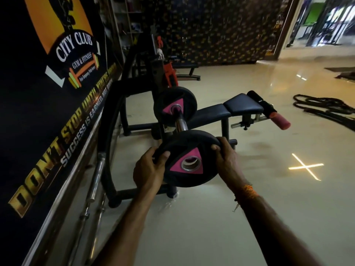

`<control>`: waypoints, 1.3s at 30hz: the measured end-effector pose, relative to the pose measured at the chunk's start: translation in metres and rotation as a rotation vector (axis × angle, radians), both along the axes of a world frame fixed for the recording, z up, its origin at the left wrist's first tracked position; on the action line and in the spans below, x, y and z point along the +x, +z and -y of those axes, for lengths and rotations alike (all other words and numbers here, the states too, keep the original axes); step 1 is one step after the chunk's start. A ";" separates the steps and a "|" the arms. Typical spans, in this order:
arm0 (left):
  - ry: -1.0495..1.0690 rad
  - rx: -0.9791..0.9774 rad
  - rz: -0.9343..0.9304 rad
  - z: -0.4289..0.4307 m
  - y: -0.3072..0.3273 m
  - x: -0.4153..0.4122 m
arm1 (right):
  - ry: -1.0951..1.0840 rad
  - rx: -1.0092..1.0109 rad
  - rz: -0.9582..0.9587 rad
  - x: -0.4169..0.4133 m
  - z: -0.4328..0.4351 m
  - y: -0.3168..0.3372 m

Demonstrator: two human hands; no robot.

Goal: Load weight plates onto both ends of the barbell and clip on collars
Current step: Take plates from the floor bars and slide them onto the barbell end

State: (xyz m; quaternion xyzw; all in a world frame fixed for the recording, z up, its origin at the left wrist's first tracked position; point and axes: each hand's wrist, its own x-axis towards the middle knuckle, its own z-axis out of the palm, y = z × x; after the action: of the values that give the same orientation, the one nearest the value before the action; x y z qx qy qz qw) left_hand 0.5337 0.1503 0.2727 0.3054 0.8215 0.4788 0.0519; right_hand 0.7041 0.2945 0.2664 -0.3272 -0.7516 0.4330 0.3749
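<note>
I hold a black weight plate (184, 150) with a pink triangle around its steel centre hole, upright, at the near end of the barbell sleeve (180, 124). My left hand (148, 169) grips its left rim and my right hand (225, 156) grips its right rim. Through the hole I see the chrome sleeve end. Farther along the sleeve sits a second black plate (175, 107) with the same pink triangle. The barbell rests on the black bench rack. No collar is visible.
A black decline bench (230, 108) with a red foam roller (280, 121) stands right of the bar. The rack frame (113, 135) curves at left beside a banner wall, with spare chrome bars (94, 185) along it. A battle rope (322, 108) lies on the glossy floor at right.
</note>
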 end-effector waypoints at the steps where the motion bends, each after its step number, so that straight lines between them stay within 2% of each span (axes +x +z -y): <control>1: 0.000 -0.005 0.002 -0.006 -0.001 -0.001 | 0.006 -0.006 -0.001 0.000 -0.007 -0.003; 9: 0.003 0.046 0.008 -0.039 -0.003 -0.024 | 0.055 -0.028 -0.009 -0.023 -0.046 -0.008; 14: 0.037 0.163 0.234 -0.074 -0.003 -0.058 | 0.075 -0.059 0.006 -0.051 -0.091 -0.001; 16: 0.052 0.192 0.268 -0.092 -0.001 -0.074 | 0.087 -0.087 -0.004 -0.065 -0.109 0.002; 21: 0.053 0.236 0.204 -0.143 0.005 -0.106 | -0.016 -0.112 -0.029 -0.108 -0.152 -0.005; 27: 0.059 0.231 0.228 -0.191 0.008 -0.148 | -0.165 -0.023 0.086 -0.156 -0.191 -0.002; 33: 0.121 0.193 0.263 -0.218 0.013 -0.171 | -0.223 0.062 0.168 -0.183 -0.219 -0.003; 39: 0.132 0.140 0.207 -0.235 0.010 -0.185 | -0.187 0.100 0.196 -0.197 -0.239 -0.006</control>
State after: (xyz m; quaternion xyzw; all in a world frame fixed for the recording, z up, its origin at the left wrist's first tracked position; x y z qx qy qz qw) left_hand 0.3491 0.3856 0.2831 0.2026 0.7945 0.5664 0.0832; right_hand 0.5067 0.5334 0.2604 -0.4176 -0.7715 0.3238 0.3542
